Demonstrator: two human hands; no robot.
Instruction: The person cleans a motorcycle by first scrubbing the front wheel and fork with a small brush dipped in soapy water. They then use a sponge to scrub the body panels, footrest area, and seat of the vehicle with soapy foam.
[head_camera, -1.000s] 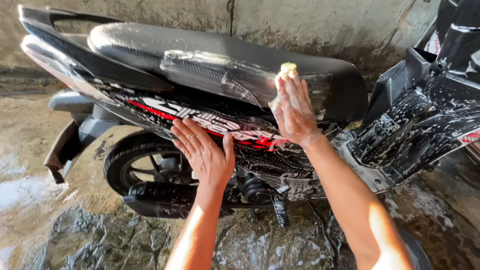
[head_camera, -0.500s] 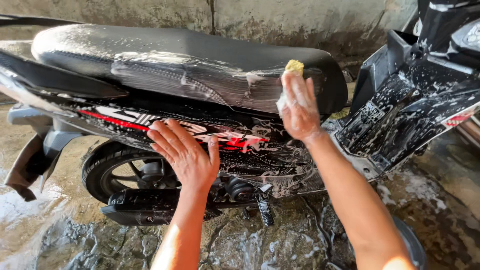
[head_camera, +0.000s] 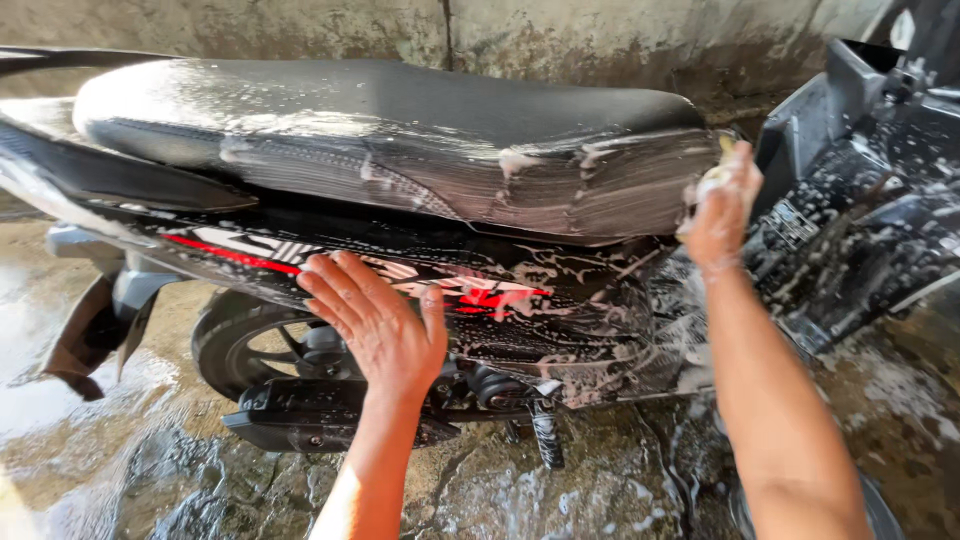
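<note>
Black scooter stands side-on against a grey wall on wet soapy ground, its seat now streaked with suds along almost the whole side, further forward than a second ago; the black and red side panel below is foamy too. Right hand has swept from mid-seat to the seat's front end, fingers closed round a yellow sponge that barely shows and looks motion-blurred, so by my read the seat pass is about finished; left hand stays flat and open on the side panel above the rear wheel, holding nothing, just bracing.
</note>
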